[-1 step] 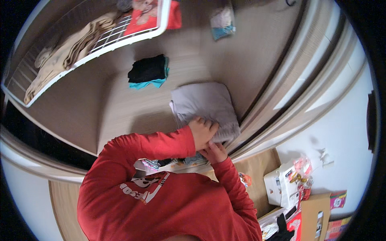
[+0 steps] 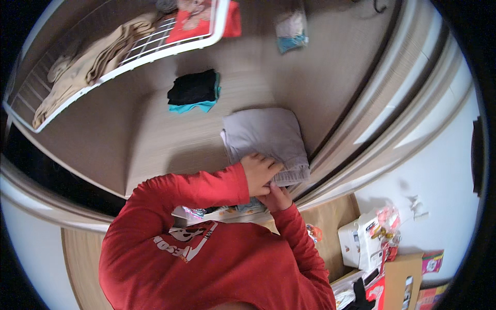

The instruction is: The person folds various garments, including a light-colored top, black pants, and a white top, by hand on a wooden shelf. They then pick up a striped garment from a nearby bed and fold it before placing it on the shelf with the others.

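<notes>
A folded lavender-grey garment [image 2: 266,134] lies on the wooden closet shelf [image 2: 160,150], with a ribbed edge at its near right corner. My left hand [image 2: 258,174] rests over the garment's near edge, its fingers curled onto the cloth. Just below, my right hand [image 2: 277,197] meets it at the same edge, thumb and fingers closed on the fabric. The right fingertips are partly hidden. Farther back and to the left sits a small folded stack, a black garment [image 2: 192,87] on top of a turquoise one [image 2: 194,107].
A white wire basket [image 2: 129,64] holding tan and red clothes hangs at upper left. A clear packet [image 2: 292,33] is at the back. Below the shelf, more clothes [image 2: 248,205] show past my arms. Sliding door edges [image 2: 361,139] run along the right, beyond them a white box [image 2: 356,243] and a carton [image 2: 404,276].
The view has shifted slightly. More of the garment's ribbed edge shows beside my fingers; both hands stay at nearly the same spot on it.
</notes>
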{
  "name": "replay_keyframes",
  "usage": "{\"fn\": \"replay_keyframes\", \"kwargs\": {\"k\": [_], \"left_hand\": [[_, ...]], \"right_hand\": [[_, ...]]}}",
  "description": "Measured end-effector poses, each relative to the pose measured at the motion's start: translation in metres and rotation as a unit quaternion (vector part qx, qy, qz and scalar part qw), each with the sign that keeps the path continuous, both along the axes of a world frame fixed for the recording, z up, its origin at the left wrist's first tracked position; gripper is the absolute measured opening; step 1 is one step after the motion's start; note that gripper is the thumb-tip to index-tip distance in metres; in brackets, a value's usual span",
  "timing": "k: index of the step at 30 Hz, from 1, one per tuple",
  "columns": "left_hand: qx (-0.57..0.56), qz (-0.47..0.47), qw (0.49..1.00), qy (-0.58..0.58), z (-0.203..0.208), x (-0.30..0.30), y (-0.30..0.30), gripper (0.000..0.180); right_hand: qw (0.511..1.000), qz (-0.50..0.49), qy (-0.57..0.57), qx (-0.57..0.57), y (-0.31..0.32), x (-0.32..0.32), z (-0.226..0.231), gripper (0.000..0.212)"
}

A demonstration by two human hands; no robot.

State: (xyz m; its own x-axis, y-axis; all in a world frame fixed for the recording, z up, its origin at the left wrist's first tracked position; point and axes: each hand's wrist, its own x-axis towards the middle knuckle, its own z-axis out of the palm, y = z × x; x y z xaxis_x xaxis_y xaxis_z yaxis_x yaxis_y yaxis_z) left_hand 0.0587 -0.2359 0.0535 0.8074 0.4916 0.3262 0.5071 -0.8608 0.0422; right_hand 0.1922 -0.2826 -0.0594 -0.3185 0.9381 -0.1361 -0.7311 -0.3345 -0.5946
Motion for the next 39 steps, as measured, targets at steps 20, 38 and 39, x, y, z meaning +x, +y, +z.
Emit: {"fn": "replay_keyframes", "kwargs": {"k": [20,38,39], "left_hand": [[-0.485,0.192,0.637,-0.567,-0.082,-0.147,0.104,0.036],[-0.075,0.105,0.971,-0.202,-0.027,-0.039,0.037,0.048],[-0.126,0.126,0.953,-0.244,-0.027,-0.039,0.038,0.047]], "right_hand": [[0.969,-0.098,-0.224,-0.021,0.061,-0.005,0.05,0.041],[0.908,-0.132,-0.373,0.137,0.065,0.025,0.044,0.018],[0.923,-0.118,-0.348,0.115,0.064,0.026,0.043,0.019]]}}
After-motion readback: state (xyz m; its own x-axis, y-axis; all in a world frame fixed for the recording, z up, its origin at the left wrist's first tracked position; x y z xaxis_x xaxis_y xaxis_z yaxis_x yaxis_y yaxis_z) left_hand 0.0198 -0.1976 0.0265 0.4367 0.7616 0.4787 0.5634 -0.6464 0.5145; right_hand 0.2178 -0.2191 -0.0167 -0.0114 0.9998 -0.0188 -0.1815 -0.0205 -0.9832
